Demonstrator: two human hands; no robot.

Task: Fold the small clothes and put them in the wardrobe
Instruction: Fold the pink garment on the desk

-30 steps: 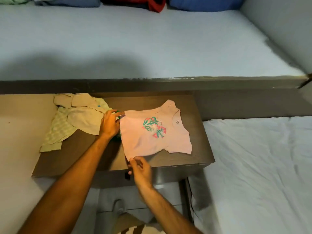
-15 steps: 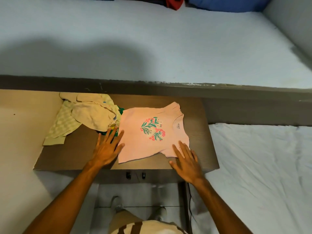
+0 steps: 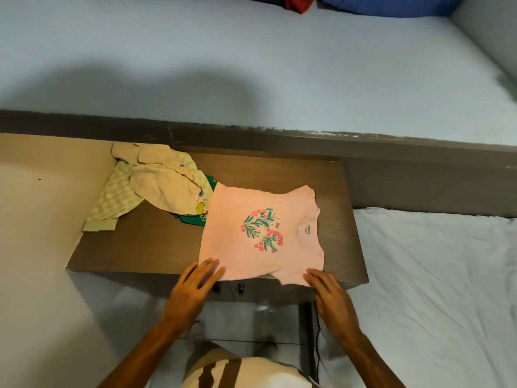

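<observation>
A small pink t-shirt (image 3: 237, 242) with a flower print lies spread flat on the dark wooden table (image 3: 156, 242), neck to the right. My left hand (image 3: 195, 287) rests flat at the shirt's near left corner, fingers apart, tips on the hem. My right hand (image 3: 330, 295) lies flat on the near sleeve at the table's front edge. Neither hand grips the cloth. A heap of unfolded small clothes (image 3: 156, 186), cream, pale green check and dark green, sits at the table's back left, touching the shirt.
A pale blue mattress (image 3: 251, 65) stretches behind the table, with red and blue clothes (image 3: 391, 4) at its far edge. A bed with a white sheet (image 3: 436, 289) lies to the right. A beige surface (image 3: 36, 205) borders the table on the left.
Both hands slid toward me along the shirt to its near edge, smoothing it flat. A second ago they were pinching the shirt's left edge and corner.
</observation>
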